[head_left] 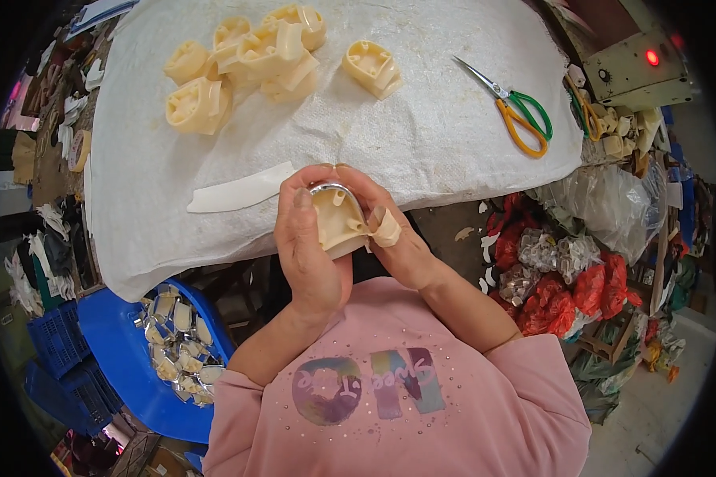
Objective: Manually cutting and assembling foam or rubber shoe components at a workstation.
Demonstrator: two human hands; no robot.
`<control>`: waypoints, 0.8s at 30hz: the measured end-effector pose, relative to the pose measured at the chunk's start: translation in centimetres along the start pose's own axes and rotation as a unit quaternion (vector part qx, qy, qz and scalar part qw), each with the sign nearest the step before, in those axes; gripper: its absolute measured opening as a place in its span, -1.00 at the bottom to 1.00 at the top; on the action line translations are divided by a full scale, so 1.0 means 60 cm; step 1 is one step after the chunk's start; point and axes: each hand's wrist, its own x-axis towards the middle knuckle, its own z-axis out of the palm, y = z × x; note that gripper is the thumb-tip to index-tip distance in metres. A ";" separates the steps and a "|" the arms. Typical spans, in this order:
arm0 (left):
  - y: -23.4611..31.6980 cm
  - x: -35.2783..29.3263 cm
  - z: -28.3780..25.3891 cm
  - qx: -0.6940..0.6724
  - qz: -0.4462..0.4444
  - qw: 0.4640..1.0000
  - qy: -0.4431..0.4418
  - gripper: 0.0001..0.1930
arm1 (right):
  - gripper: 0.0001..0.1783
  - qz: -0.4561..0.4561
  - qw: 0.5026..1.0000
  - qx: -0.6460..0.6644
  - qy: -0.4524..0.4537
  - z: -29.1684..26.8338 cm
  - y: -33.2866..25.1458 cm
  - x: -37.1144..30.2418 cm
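Note:
Both my hands hold a cream plastic shell at the near edge of the covered table. The shell is rounded, with small posts inside and a shiny silver rim along its curved edge. My left hand wraps its left side, thumb up along the edge. My right hand closes round the far and right side; beige wrapping covers its thumb. Just left of my hands lies a flat white strip. A single cream shell stands farther off, right of a heap of similar cream shells.
Scissors with green and orange handles lie on the white sheet. A blue seat-like container at lower left holds many silver-rimmed pieces. Red bags crowd the floor at right. A metal box with a red light stands far right.

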 end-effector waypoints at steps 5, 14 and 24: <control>-0.004 -0.010 0.007 -0.070 0.009 0.997 -0.007 -0.72 | -0.51 -0.047 0.999 -0.020 0.009 0.000 0.006 0.007; -0.021 -0.006 -0.010 -0.046 -0.041 0.997 -0.048 -0.63 | -0.61 -0.079 0.984 -0.117 0.113 -0.002 0.017 0.006; 0.012 0.003 -0.028 -0.074 -0.110 0.980 -0.148 -0.26 | -0.23 0.066 0.989 0.123 0.047 -0.011 -0.009 0.006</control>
